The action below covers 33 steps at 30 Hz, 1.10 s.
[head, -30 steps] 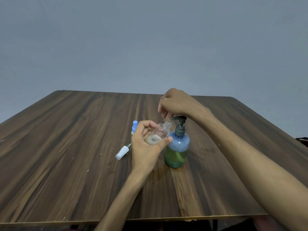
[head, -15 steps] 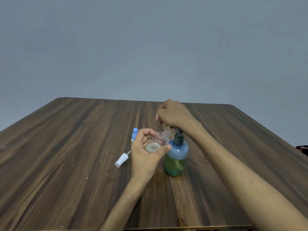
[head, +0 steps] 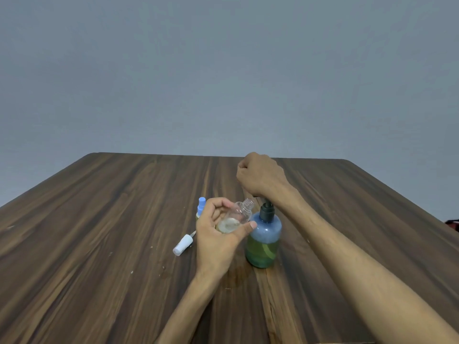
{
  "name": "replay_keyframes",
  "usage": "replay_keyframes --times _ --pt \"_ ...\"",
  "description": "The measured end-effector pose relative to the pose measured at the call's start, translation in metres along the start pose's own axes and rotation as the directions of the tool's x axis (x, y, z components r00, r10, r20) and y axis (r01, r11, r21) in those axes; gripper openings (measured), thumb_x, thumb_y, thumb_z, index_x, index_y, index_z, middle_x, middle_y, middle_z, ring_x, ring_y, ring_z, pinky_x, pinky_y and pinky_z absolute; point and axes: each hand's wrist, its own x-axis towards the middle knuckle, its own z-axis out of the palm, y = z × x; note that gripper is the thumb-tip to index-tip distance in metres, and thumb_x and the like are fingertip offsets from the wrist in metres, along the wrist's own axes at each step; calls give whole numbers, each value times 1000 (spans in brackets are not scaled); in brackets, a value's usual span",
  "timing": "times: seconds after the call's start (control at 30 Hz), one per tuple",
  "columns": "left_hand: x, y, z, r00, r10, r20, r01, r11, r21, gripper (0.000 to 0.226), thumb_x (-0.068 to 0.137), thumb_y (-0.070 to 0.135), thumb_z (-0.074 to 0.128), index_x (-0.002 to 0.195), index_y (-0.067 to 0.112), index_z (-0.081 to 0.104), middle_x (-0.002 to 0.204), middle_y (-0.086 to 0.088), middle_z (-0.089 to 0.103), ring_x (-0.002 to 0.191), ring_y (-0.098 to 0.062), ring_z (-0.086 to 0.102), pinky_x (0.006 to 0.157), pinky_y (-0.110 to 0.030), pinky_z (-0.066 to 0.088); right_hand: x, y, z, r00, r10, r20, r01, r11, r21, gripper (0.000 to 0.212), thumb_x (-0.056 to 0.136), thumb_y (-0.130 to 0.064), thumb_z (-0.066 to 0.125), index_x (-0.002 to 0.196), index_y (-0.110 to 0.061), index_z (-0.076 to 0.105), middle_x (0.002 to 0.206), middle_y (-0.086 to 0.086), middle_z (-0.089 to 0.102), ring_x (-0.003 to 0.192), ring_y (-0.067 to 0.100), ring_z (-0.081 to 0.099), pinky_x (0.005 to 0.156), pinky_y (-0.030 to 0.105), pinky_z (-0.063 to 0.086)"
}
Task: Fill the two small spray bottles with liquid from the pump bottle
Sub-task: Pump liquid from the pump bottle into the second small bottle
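A blue-green pump bottle (head: 264,242) with a dark pump stands mid-table, holding yellow-green liquid. My right hand (head: 260,177) is a loose fist above it, its heel pressing down on the pump head, which is mostly hidden. My left hand (head: 216,244) grips a small clear spray bottle (head: 238,214), tilted with its open threaded neck up beside the pump; a little pale liquid lies at its bottom. A second small spray bottle with a blue cap (head: 201,206) stands just behind my left hand, mostly hidden.
A white spray cap with its dip tube (head: 182,245) lies on the dark wooden table (head: 99,232) left of my left hand. A faint wet ring marks the wood in front of the pump bottle. A grey wall rises behind the table.
My right hand has pushed the pump head down, so the pump stands shorter than a second ago. The left hand keeps the clear bottle at the nozzle. The camera has tilted up.
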Motion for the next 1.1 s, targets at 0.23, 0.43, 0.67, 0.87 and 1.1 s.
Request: replay_keyframes --times 0.23,0.43,0.67,0.87,1.1 --pt "0 -1 -1 1000 -30 1 30 1000 -8 51 63 4 97 102 11 64 94 1 75 92 -15 74 82 -25 59 0 -2 2 999 -26 -23 25 999 -32 29 84 -9 46 57 -18 38 55 -3 44 56 21 39 52 31 28" --pt "1 -3 0 999 -30 -12 30 1000 8 54 62 4 98 103 10 64 100 -7 74 95 -17 74 85 -28 60 -1 4 11 999 4 32 -2 997 -73 30 87 -14 46 58 -22 40 61 -4 48 63 22 45 62 33 36" --pt "3 -3 0 999 -34 -6 34 999 28 54 64 0 99 104 11 64 99 -1 75 96 -17 75 85 -29 61 1 1 8 1000 13 18 -11 996 -88 22 88 -17 47 68 -17 55 74 1 63 73 27 58 67 35 42" --pt "1 -3 -1 999 -37 -4 37 999 9 54 63 1 99 103 12 64 100 -1 75 101 -20 75 90 -34 61 3 0 2 1000 4 -10 -4 999 -41 26 87 -13 46 61 -19 45 61 -3 51 62 22 49 58 32 36" --pt "2 -4 0 999 -44 -3 44 999 -1 54 62 6 98 103 13 64 101 -4 76 99 -23 75 88 -33 62 -1 1 7 999 29 23 -27 995 -94 21 87 -15 47 70 -16 58 76 2 65 75 28 59 68 35 42"
